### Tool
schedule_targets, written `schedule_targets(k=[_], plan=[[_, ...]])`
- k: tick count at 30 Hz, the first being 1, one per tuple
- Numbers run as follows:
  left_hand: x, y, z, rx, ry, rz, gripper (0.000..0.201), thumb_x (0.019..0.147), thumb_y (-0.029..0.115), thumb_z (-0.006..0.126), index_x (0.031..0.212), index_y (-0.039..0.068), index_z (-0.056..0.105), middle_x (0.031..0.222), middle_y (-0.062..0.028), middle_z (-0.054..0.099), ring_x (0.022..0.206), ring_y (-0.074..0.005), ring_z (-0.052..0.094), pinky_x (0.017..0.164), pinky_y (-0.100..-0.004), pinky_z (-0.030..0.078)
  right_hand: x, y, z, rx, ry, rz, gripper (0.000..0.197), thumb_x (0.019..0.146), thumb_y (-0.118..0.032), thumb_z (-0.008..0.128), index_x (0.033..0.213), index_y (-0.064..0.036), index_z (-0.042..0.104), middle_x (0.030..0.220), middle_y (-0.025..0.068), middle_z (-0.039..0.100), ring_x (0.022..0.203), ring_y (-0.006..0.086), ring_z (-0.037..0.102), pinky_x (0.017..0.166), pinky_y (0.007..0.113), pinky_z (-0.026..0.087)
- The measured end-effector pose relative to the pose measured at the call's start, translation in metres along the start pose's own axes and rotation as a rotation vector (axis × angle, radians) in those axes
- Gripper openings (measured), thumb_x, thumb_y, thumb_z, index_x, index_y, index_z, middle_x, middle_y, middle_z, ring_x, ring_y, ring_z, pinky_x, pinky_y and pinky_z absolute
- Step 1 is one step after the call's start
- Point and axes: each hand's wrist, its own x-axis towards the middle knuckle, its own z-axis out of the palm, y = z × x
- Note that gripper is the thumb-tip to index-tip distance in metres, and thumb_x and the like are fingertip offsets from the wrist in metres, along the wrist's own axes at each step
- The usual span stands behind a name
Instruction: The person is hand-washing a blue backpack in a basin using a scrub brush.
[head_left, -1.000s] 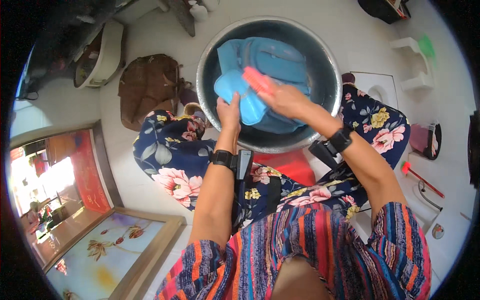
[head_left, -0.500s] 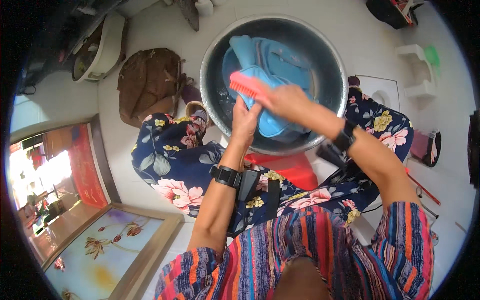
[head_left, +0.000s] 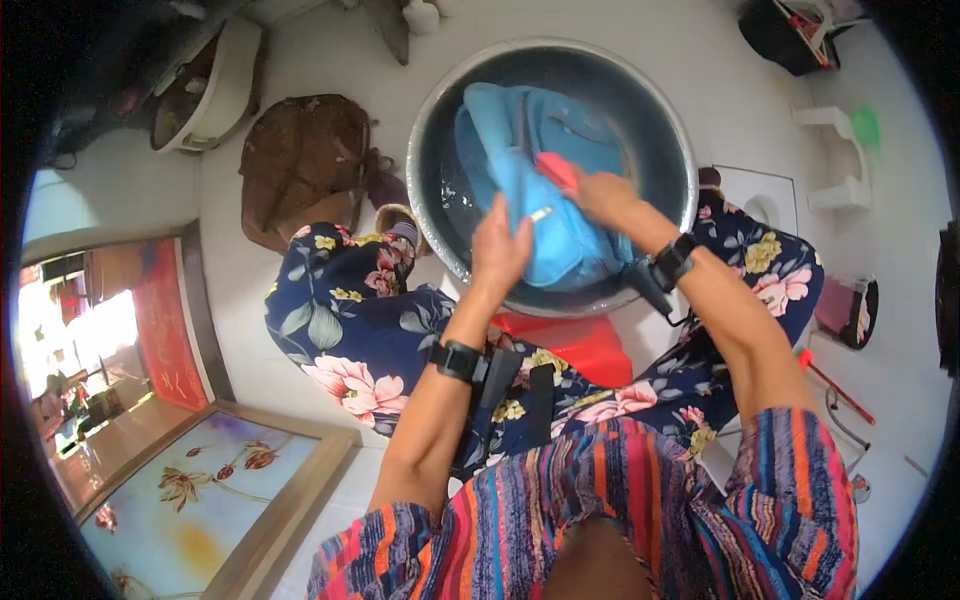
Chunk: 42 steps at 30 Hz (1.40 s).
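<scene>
1. With 12 o'clock at the top of my head view, the blue bag (head_left: 552, 228) lies inside the round metal basin (head_left: 645, 105), its long axis running roughly from 11 to 5.
2. I see the right hand (head_left: 608, 200) at the bag's 3 o'clock side, fingers closed around a red brush (head_left: 557, 172); the brush, slightly blurred, points towards 10 over the bag.
3. I have the left hand (head_left: 500, 248) at the bag's 7 o'clock edge, thumb apart from the fingers; I cannot tell whether it pinches the cloth.
4. Outside the basin, I find a brown bag (head_left: 305, 165) at 9.
</scene>
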Motion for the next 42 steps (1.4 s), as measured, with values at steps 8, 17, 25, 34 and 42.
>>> schedule_targets(k=[8, 17, 25, 34, 42], plan=[[-0.034, 0.032, 0.002, 0.184, -0.13, 0.267, 0.045, 0.073, 0.005, 0.056, 0.116, 0.013, 0.048, 0.084, -0.0169, 0.048, 0.07, -0.0372, 0.054, 0.06, -0.0444, 0.044, 0.003, -0.011, -0.06, 0.022, 0.077, -0.41, 0.055, 0.086, -0.051, 0.039, 0.132, -0.0226, 0.033, 0.077, 0.0198, 0.061, 0.07, 0.0379, 0.059, 0.06, 0.045, 0.046], [-0.051, 0.074, -0.022, 0.174, -0.374, 0.438, 0.064, 0.069, -0.001, 0.052, 0.125, 0.028, 0.044, 0.081, -0.0152, 0.042, 0.064, -0.0348, 0.052, 0.057, -0.0415, 0.044, 0.086, 0.06, -0.062, -0.44, -0.027, -0.31, 0.056, 0.085, -0.051, 0.041, 0.134, -0.0297, 0.028, 0.077, 0.0166, 0.062, 0.069, 0.0366, 0.059, 0.057, 0.044, 0.047], [-0.056, 0.062, -0.031, 0.126, -0.336, 0.358, 0.061, 0.068, -0.001, 0.053, 0.123, 0.025, 0.047, 0.081, -0.016, 0.043, 0.065, -0.0355, 0.053, 0.058, -0.0423, 0.045, 0.02, -0.034, -0.066, 0.043, -0.103, -0.804, 0.058, 0.082, -0.057, 0.04, 0.133, -0.0305, 0.031, 0.081, 0.0165, 0.062, 0.074, 0.037, 0.059, 0.064, 0.043, 0.047], [-0.049, 0.074, -0.023, 0.213, -0.349, 0.349, 0.064, 0.067, 0.0, 0.056, 0.125, 0.024, 0.044, 0.082, -0.0172, 0.045, 0.064, -0.0355, 0.055, 0.055, -0.0411, 0.046, 0.098, 0.015, -0.07, -0.029, -0.196, -0.144, 0.07, 0.079, -0.06, 0.043, 0.134, -0.0188, 0.029, 0.102, 0.019, 0.059, 0.09, 0.0371, 0.058, 0.077, 0.044, 0.045], [-0.05, 0.082, 0.039, 0.224, -0.392, 0.513, 0.044, 0.074, 0.004, 0.049, 0.117, 0.015, 0.048, 0.082, -0.0193, 0.047, 0.068, -0.0335, 0.058, 0.055, -0.0413, 0.048, 0.04, -0.048, -0.074, -0.018, -0.083, -0.002, 0.085, 0.064, -0.039, 0.064, 0.132, -0.0045, 0.027, 0.092, 0.0241, 0.059, 0.084, 0.0352, 0.059, 0.074, 0.038, 0.047]])
